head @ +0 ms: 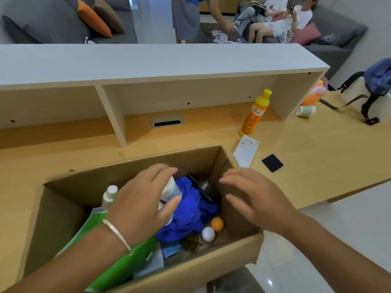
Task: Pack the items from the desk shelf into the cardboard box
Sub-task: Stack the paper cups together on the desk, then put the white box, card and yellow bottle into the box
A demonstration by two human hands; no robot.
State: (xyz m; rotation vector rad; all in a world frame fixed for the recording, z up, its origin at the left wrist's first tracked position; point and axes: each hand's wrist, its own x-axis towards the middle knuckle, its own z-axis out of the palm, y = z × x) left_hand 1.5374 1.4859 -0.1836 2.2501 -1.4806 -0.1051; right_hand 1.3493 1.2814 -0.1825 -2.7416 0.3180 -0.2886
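Note:
The open cardboard box (127, 172) stands on the desk in front of me. My left hand (141, 206) reaches into it and grips a white container (171, 188), fingers over it and thumb beneath. My right hand (254, 197) hovers over the box's right wall with relaxed fingers, holding nothing. Inside lie a blue cloth (190, 214), a white bottle (110, 195), a green bag (118, 267), a dark metal scoop (204, 187), an orange ball (217, 224) and a white ball (208, 234). A yellow-orange bottle (254, 113) stands in the desk shelf (148, 66).
Right of the box lie a white paper label (246, 152) and a black square pad (272, 163). A tipped paper cup (305, 111), an orange toy (313, 96) and a blue backpack (377, 79) sit at the desk's far right. People are on sofas behind the shelf.

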